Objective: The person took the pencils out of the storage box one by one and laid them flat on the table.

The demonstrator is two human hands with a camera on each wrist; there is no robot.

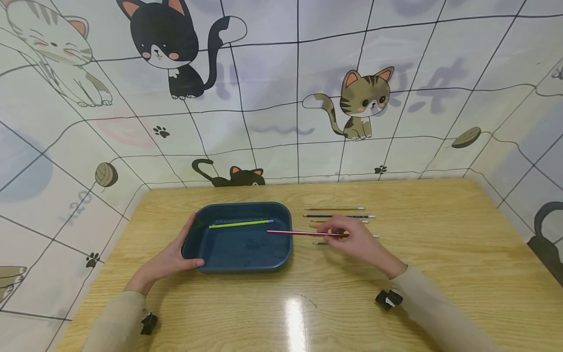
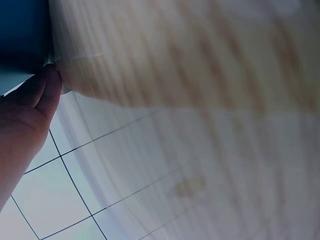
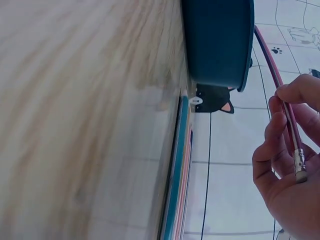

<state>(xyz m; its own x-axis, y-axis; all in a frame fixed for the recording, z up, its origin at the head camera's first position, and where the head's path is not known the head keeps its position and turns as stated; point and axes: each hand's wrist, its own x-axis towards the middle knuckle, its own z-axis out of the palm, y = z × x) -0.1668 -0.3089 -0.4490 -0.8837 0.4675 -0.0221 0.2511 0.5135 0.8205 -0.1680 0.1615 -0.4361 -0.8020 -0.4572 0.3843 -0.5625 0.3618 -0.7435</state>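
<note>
A dark blue plastic basin (image 1: 237, 264) stands left of the table's middle, with a yellow-green pencil (image 1: 239, 224) lying inside. My left hand (image 1: 173, 256) rests against its left end, fingers along the outer side and thumb at the near corner. In the left wrist view, the straight fingers (image 2: 47, 92) touch the basin wall (image 2: 25, 35). My right hand (image 1: 349, 237) pinches a dark red pencil (image 1: 303, 233) between thumb and fingers. That pencil's far end reaches over the basin's right rim; its eraser end (image 3: 300, 170) lies near my palm in the right wrist view.
Several pencils lie roughly parallel right of the basin, among them a dark one (image 1: 316, 215) and a gold one (image 1: 334, 209); my right hand partly covers some. Behind the wooden table (image 1: 352, 313) hangs a cat-patterned sheet (image 1: 272, 112), which also lines both sides.
</note>
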